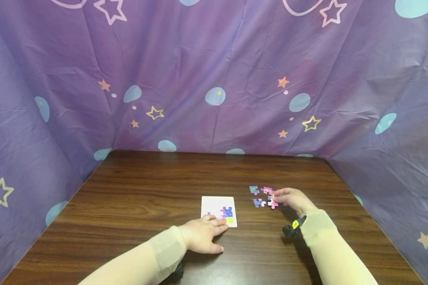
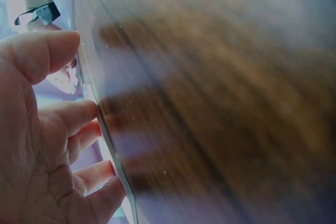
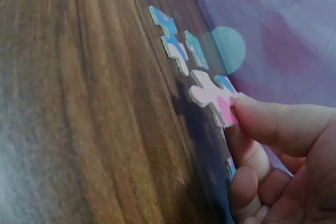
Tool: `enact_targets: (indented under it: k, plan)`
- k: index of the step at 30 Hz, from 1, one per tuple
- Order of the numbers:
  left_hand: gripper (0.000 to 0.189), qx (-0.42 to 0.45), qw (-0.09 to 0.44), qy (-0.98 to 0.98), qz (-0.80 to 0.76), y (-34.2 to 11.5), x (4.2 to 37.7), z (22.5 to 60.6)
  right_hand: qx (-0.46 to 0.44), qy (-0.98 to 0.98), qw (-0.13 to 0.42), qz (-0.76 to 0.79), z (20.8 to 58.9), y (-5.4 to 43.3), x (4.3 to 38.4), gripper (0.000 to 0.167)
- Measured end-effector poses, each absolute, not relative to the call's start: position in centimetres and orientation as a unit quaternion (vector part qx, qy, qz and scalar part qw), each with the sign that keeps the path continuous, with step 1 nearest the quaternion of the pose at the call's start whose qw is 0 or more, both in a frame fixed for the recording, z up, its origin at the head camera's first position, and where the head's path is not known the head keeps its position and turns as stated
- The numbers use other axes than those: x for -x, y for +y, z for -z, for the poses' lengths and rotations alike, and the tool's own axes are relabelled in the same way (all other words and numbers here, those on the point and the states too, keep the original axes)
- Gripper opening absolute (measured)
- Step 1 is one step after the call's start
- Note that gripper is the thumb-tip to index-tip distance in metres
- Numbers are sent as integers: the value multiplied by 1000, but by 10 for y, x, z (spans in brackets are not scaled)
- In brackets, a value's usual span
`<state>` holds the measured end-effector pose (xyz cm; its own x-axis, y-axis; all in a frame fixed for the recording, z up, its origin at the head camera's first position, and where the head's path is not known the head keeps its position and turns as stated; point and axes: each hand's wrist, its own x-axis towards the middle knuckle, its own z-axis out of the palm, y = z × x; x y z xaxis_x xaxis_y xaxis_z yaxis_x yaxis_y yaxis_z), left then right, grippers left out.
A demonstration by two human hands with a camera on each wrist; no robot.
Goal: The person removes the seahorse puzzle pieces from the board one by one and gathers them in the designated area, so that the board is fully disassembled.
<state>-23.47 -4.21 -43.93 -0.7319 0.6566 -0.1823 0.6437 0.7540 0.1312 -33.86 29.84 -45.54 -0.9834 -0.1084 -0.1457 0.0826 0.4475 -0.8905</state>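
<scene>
My right hand (image 1: 294,200) pinches a pink and white puzzle piece (image 3: 210,92) between thumb and fingers. In the right wrist view that piece is tilted over the table, its shadow beside it. Close by lie other loose puzzle pieces: a blue one with white (image 1: 258,203), a blue-green one (image 1: 254,190) and a pink one (image 1: 267,190). Left of them is a white square puzzle board (image 1: 210,202), with blue, pink and yellow pieces (image 1: 228,212) on its right part. My left hand (image 1: 204,234) rests with spread fingers on the board's near side, hiding part of it.
The brown wooden table (image 1: 146,178) extends around the board and pieces. A purple curtain (image 1: 185,71) with stars and blue ovals hangs behind the table and along both sides. A black wrist camera (image 1: 291,229) sits under my right wrist.
</scene>
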Motion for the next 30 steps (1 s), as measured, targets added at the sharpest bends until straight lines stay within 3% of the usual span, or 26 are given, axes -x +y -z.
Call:
enact_targets:
  k: [12,30]
  plan:
    - [69,-344,117,931,-34,-42,234,438,4,882,53,467,461,294,338,23]
    - [69,-346,113,931,-35,-42,235,439,-1,874,26,485,454,280,334,22]
